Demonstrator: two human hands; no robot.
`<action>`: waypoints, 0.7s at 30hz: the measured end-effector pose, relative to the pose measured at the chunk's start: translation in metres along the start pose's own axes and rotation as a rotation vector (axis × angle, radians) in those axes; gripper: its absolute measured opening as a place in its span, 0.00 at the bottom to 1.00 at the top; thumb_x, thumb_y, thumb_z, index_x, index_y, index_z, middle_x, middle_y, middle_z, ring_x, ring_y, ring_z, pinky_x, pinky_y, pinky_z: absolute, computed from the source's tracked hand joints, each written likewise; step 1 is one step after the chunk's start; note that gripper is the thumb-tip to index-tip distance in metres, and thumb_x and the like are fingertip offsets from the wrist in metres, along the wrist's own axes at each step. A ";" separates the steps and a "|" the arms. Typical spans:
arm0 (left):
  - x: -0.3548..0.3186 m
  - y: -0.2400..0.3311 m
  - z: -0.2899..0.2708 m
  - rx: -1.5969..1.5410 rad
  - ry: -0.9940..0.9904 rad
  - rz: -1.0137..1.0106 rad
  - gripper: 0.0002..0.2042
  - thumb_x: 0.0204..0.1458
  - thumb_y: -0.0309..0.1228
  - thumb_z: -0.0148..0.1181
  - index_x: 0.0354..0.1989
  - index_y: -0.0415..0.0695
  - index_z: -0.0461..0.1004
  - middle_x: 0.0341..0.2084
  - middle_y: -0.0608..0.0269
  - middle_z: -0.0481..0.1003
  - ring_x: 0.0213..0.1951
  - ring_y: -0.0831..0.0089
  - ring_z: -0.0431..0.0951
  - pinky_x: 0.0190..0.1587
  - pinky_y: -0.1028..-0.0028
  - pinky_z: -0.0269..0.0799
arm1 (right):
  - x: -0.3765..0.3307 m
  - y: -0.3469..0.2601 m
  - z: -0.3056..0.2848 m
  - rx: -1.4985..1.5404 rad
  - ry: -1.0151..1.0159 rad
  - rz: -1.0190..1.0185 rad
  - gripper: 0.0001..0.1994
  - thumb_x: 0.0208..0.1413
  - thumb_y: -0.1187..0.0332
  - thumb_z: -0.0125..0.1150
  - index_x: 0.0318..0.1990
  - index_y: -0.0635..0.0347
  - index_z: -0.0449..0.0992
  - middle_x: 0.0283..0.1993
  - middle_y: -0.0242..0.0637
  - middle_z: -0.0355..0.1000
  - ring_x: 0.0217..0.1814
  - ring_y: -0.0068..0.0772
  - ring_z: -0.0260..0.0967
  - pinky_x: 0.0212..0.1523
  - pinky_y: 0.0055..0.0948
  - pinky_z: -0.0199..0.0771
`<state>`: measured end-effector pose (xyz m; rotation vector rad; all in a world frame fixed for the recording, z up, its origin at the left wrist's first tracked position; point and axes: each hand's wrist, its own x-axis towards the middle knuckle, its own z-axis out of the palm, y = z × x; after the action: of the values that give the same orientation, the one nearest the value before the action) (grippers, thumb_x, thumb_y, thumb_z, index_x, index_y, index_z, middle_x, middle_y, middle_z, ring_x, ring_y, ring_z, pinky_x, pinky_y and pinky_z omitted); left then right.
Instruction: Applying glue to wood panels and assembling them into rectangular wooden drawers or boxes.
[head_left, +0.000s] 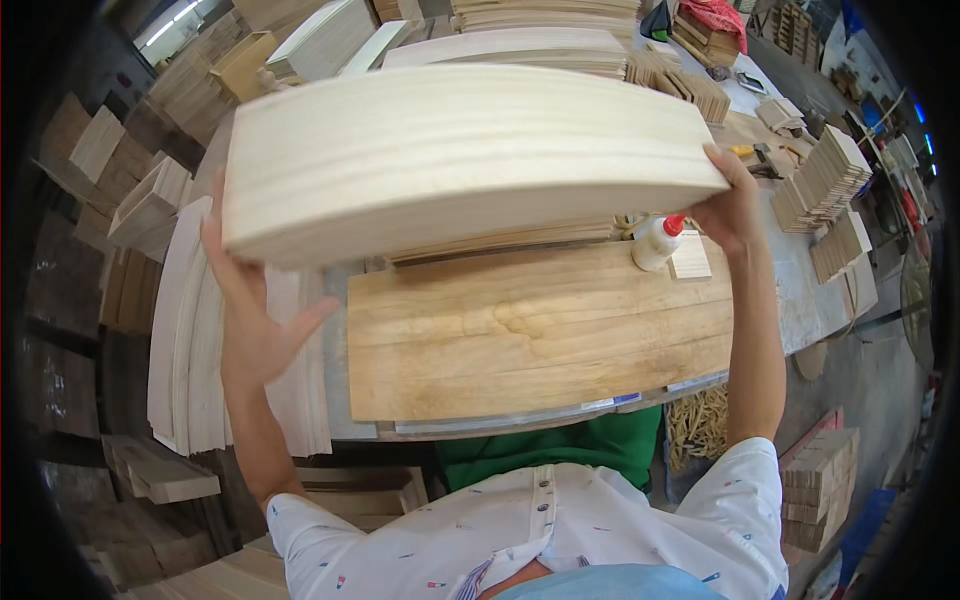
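- At left, mind the stacked panels [185, 345] on the worktop [339, 385]; guide any sideways move well clear of those long edges, to spare the wood from dents.
- Next, note the left hand [262, 330]: fingers laid along the left end of the box [470, 130], thumb spread apart toward the right. Probably better to bring that thumb in against the wood for a surer hold.
- In the middle, find the box raised above the worktop, long side running left to right, broad pale face and near side both showing. Hold both ends at one height and move slowly; with such length, likely to tip under uneven lifting.
- Nearer, see the board [540, 345] lying flat, apart from the box. Treat as a handy flat guide for judging level.
- Right of middle, watch the upright bottle [655, 247] with red cap, just beside the tile [690, 257]; leave room above both.
- At right, note the right hand [735, 205], fingers clamped on the box's right end; cannot tell the exact place of the hidden fingertips. Press evenly toward the left hand.
- Farther right, avoid brushing the slats [822, 182].
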<state>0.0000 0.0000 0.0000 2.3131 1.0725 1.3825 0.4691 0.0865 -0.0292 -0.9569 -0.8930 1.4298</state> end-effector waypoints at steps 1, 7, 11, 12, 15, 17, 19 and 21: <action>-0.011 -0.001 0.004 0.107 0.058 0.031 0.55 0.40 0.34 0.74 0.70 0.57 0.34 0.70 0.53 0.35 0.69 0.54 0.45 0.66 0.58 0.49 | -0.011 -0.003 -0.004 -0.012 -0.010 -0.004 0.32 0.52 0.52 0.58 0.58 0.68 0.62 0.55 0.49 0.67 0.55 0.41 0.67 0.51 0.48 0.71; -0.056 -0.001 -0.029 0.296 0.275 0.172 0.36 0.54 0.45 0.56 0.67 0.46 0.45 0.66 0.44 0.45 0.67 0.55 0.50 0.64 0.57 0.52 | -0.063 0.019 -0.007 -0.043 -0.034 0.060 0.30 0.55 0.53 0.54 0.58 0.69 0.63 0.52 0.45 0.70 0.52 0.39 0.71 0.52 0.40 0.73; -0.063 0.030 -0.033 0.405 0.212 0.212 0.36 0.59 0.60 0.29 0.60 0.37 0.58 0.55 0.44 0.62 0.61 0.55 0.59 0.62 0.56 0.55 | -0.075 0.037 -0.026 0.017 -0.021 0.165 0.28 0.55 0.53 0.55 0.55 0.68 0.66 0.52 0.43 0.71 0.51 0.36 0.72 0.51 0.39 0.73; -0.057 0.059 -0.021 0.451 0.159 0.099 0.34 0.60 0.59 0.28 0.52 0.38 0.66 0.51 0.46 0.65 0.52 0.56 0.68 0.61 0.54 0.57 | -0.079 0.041 -0.039 -0.021 -0.045 0.240 0.30 0.54 0.53 0.55 0.59 0.66 0.63 0.55 0.44 0.69 0.52 0.36 0.71 0.51 0.41 0.72; -0.028 0.079 -0.013 0.293 0.117 0.584 0.30 0.60 0.56 0.30 0.43 0.40 0.70 0.54 0.46 0.64 0.46 0.56 0.72 0.60 0.52 0.58 | -0.082 0.041 -0.032 -0.073 -0.111 0.341 0.32 0.56 0.51 0.52 0.62 0.64 0.60 0.57 0.42 0.67 0.52 0.36 0.71 0.51 0.41 0.73; -0.032 0.085 -0.015 -0.041 0.156 0.313 0.26 0.61 0.52 0.34 0.41 0.42 0.71 0.51 0.47 0.68 0.43 0.59 0.75 0.59 0.52 0.61 | -0.082 0.037 -0.023 -0.100 -0.111 0.366 0.31 0.58 0.48 0.49 0.61 0.62 0.61 0.56 0.39 0.68 0.51 0.35 0.71 0.49 0.39 0.73; -0.081 0.049 -0.066 -0.102 -0.023 -0.509 0.24 0.60 0.47 0.34 0.49 0.40 0.67 0.52 0.46 0.68 0.50 0.56 0.70 0.60 0.53 0.59 | -0.077 0.033 -0.015 -0.044 -0.442 0.361 0.32 0.61 0.44 0.41 0.64 0.58 0.58 0.58 0.35 0.66 0.50 0.34 0.72 0.47 0.39 0.75; -0.100 -0.024 -0.167 -0.149 -0.174 -1.345 0.24 0.60 0.41 0.34 0.58 0.38 0.64 0.54 0.45 0.68 0.58 0.54 0.66 0.62 0.54 0.57 | -0.071 0.050 -0.013 -0.107 -0.380 0.315 0.31 0.63 0.42 0.34 0.63 0.55 0.60 0.55 0.34 0.68 0.47 0.32 0.72 0.44 0.37 0.76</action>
<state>-0.1795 -0.0792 0.0084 1.0188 1.7995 0.6227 0.4645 0.0125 -0.0754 -0.9511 -1.1414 1.8908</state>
